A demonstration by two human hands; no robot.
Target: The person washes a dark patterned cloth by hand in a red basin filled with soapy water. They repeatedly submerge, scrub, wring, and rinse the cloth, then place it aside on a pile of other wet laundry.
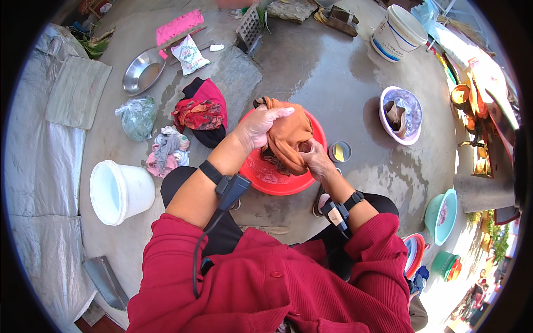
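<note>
An orange cloth garment (289, 129) is held up in both hands over a red plastic basin (266, 179) on the floor. My left hand (260, 127) grips its upper left part, with the thumb lying across the fabric. Lower on the right side, my right hand (315, 157) pinches a fold of it. Dark patterned fabric (275, 162) shows beneath the orange cloth, inside the basin; whether it belongs to the same garment I cannot tell. Just right of the basin stands a small round container (340, 151) with a yellow piece in it.
Red and black clothes (204, 112) and a pale cloth heap (168, 150) lie left, near a white bucket (125, 191). A steel bowl (143, 70) and printed bag (189, 56) are beyond. To the right are a purple-white basin (400, 115) and a large white bucket (397, 35).
</note>
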